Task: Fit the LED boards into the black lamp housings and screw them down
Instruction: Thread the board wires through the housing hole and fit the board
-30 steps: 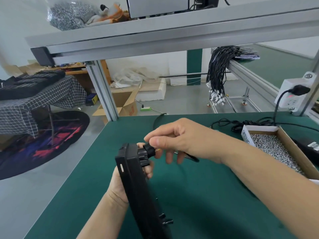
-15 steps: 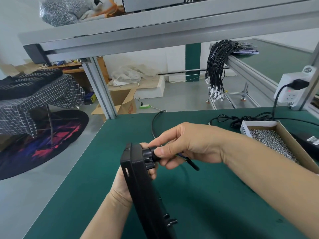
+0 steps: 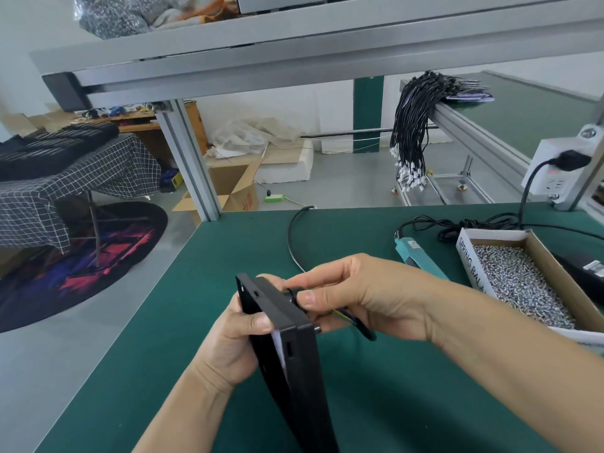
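Lamp housing [image 3: 294, 361] edge-up, lengthwise toward camera

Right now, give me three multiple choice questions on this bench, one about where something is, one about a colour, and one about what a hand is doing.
1. Where is the box of screws?
A. on the bench to the person's right
B. on the floor
C. on the top shelf

2. What colour is the bench top?
A. white
B. green
C. red

3. What is the left hand doing?
A. lying flat on the bench
B. holding a screw
C. gripping the black lamp housing

Answers: 1 A, it sits by the right forearm; 2 B, the mat is dark green; 3 C, its thumb wraps the housing's edge.
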### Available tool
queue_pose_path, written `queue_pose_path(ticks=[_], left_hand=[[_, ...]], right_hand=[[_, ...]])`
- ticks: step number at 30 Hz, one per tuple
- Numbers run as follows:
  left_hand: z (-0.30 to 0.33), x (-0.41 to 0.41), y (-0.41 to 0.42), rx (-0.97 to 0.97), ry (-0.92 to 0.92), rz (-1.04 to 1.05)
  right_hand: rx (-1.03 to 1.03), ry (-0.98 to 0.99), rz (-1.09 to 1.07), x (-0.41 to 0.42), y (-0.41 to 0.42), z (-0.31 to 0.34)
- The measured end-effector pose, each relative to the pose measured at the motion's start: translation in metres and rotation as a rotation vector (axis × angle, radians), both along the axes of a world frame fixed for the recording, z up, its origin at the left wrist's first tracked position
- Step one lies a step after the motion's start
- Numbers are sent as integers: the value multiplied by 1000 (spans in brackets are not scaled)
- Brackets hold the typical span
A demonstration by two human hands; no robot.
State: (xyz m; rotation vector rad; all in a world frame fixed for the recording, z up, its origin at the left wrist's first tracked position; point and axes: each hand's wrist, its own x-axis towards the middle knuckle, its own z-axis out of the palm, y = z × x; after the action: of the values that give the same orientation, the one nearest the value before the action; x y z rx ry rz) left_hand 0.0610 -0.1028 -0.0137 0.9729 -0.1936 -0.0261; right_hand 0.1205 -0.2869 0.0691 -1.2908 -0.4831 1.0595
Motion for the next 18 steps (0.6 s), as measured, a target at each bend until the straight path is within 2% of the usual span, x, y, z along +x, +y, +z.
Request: queue_pose_path(ticks=[5,12,16,18], left_hand=[[11,7,5,117,-48,-116],[23,9,2,218,12,-187],[28,11,-2,130,33,-278],[27,13,-9,147,67,-186]], right_hand=[[-5,36,-96,-1,-3,-5],[-77,-40,-8,7,-9,2],[-124,-68,30,9,-13,3],[-93,-56,-31,7,-16,-1]])
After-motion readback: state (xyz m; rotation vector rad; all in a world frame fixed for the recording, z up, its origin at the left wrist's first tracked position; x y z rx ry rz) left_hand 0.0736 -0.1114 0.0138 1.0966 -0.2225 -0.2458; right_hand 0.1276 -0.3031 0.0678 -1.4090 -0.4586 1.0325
